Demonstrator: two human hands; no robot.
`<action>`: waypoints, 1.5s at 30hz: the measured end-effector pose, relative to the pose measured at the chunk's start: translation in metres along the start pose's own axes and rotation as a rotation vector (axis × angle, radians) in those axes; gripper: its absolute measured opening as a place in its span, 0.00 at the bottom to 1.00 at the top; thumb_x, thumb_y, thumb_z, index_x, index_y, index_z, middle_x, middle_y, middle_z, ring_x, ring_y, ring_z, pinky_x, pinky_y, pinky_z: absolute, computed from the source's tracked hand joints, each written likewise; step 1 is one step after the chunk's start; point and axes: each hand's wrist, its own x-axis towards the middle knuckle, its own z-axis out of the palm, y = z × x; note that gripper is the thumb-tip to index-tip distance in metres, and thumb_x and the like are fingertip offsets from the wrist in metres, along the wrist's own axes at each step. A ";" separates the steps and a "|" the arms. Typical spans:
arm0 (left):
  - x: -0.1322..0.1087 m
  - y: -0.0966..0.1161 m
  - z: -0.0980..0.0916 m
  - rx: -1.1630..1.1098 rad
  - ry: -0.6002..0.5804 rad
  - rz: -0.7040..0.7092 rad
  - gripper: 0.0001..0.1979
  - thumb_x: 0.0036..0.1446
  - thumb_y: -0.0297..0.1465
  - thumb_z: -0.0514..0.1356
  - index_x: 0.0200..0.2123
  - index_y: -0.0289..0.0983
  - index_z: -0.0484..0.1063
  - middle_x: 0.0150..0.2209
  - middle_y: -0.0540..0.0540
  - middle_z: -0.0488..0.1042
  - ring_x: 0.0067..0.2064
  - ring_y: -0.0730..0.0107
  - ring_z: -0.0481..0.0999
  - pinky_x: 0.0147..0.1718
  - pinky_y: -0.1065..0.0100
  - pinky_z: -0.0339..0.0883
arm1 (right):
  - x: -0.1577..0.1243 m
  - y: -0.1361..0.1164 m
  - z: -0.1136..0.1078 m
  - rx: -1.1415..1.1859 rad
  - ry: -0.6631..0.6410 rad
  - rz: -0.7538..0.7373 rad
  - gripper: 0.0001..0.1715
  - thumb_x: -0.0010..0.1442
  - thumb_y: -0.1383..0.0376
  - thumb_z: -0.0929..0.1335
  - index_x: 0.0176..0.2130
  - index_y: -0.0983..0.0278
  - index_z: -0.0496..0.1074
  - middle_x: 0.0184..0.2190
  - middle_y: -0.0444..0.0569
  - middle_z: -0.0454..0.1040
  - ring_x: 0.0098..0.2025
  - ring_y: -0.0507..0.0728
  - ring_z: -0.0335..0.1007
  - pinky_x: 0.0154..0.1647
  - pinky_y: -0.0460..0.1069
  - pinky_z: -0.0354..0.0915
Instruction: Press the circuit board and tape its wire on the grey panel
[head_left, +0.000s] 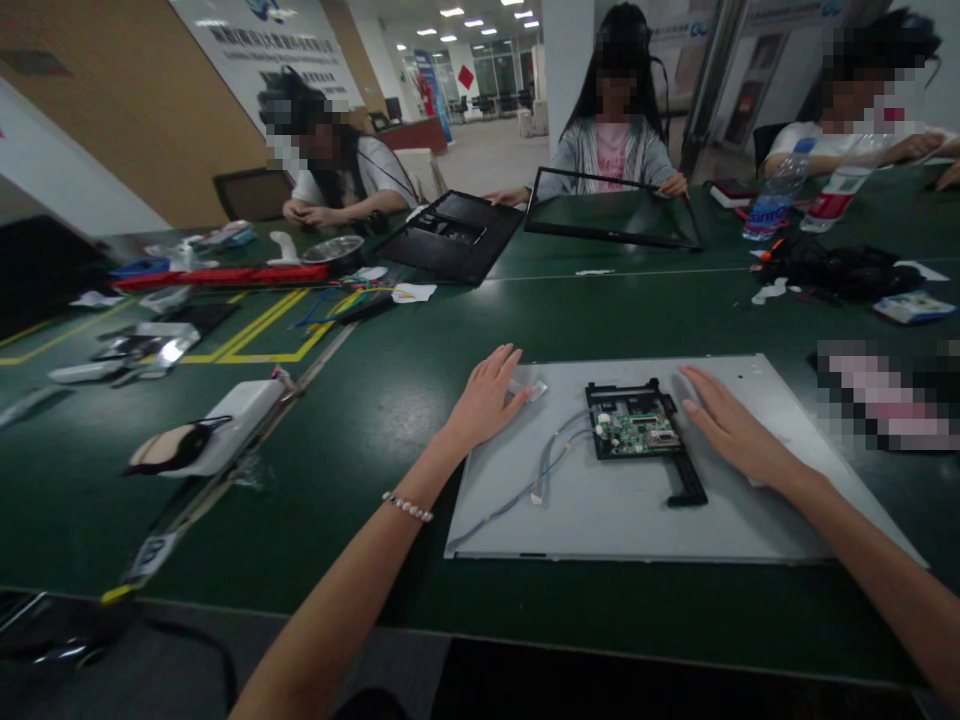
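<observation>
A flat pale-grey display panel (pixel 510 525) lies on the green table in front of me. On it rests a black plastic bracket (pixel 688 480) with a green circuit board (pixel 637 434), and thin grey-blue cables (pixel 541 470) run from its left side. My left hand (pixel 489 397) lies open at the panel's upper left edge, fingers stretched forward, beside a small clear plastic piece (pixel 535 391). To the right of the bracket, my right hand (pixel 731 424) is open with its fingers extended over the panel. Neither hand holds anything that I can see.
Across the table a person holds a black rectangular frame (pixel 615 237) beside a black back cover (pixel 450 235). Water bottles (pixel 772 200) and a black bundle (pixel 847 270) stand at right. A white box (pixel 238 425) and a red strip (pixel 247 277) lie left. Two other people sit opposite.
</observation>
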 end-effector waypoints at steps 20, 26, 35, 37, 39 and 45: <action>0.006 -0.005 -0.021 0.059 -0.175 0.222 0.23 0.67 0.38 0.49 0.62 0.39 0.63 0.66 0.42 0.60 0.68 0.61 0.55 0.65 0.54 0.46 | 0.009 -0.022 0.007 -0.139 -0.050 -0.019 0.36 0.69 0.49 0.54 0.69 0.60 0.47 0.67 0.56 0.57 0.69 0.65 0.48 0.66 0.65 0.52; 0.005 -0.007 -0.024 -0.050 -0.246 0.207 0.22 0.66 0.40 0.51 0.58 0.39 0.69 0.60 0.43 0.69 0.61 0.62 0.67 0.62 0.58 0.57 | 0.010 -0.026 0.011 -0.196 -0.075 -0.017 0.36 0.69 0.49 0.54 0.69 0.60 0.48 0.68 0.55 0.56 0.70 0.66 0.45 0.67 0.66 0.50; 0.002 -0.012 -0.024 -0.132 -0.224 0.095 0.22 0.64 0.34 0.50 0.60 0.41 0.67 0.59 0.47 0.70 0.59 0.65 0.70 0.60 0.61 0.60 | 0.008 -0.023 0.014 -0.225 -0.076 -0.042 0.35 0.69 0.50 0.53 0.69 0.59 0.48 0.67 0.55 0.56 0.69 0.67 0.46 0.65 0.67 0.52; 0.001 -0.015 -0.024 -0.170 -0.191 0.096 0.23 0.63 0.34 0.51 0.61 0.41 0.67 0.60 0.46 0.69 0.59 0.66 0.70 0.61 0.62 0.59 | 0.008 -0.023 0.014 -0.233 -0.076 -0.048 0.35 0.69 0.50 0.53 0.69 0.59 0.48 0.67 0.55 0.57 0.70 0.67 0.46 0.66 0.67 0.52; 0.001 -0.017 -0.025 -0.206 -0.173 0.096 0.24 0.63 0.35 0.52 0.61 0.39 0.66 0.61 0.44 0.68 0.60 0.65 0.69 0.61 0.62 0.60 | 0.008 -0.022 0.014 -0.240 -0.083 -0.052 0.35 0.69 0.50 0.53 0.69 0.60 0.48 0.67 0.55 0.56 0.70 0.67 0.46 0.66 0.67 0.51; -0.003 -0.024 -0.038 -0.270 -0.216 0.071 0.24 0.61 0.35 0.54 0.60 0.39 0.66 0.61 0.44 0.67 0.59 0.65 0.69 0.58 0.63 0.63 | 0.008 -0.023 0.015 -0.252 -0.089 -0.054 0.35 0.69 0.50 0.53 0.69 0.62 0.50 0.68 0.56 0.55 0.70 0.67 0.45 0.66 0.66 0.50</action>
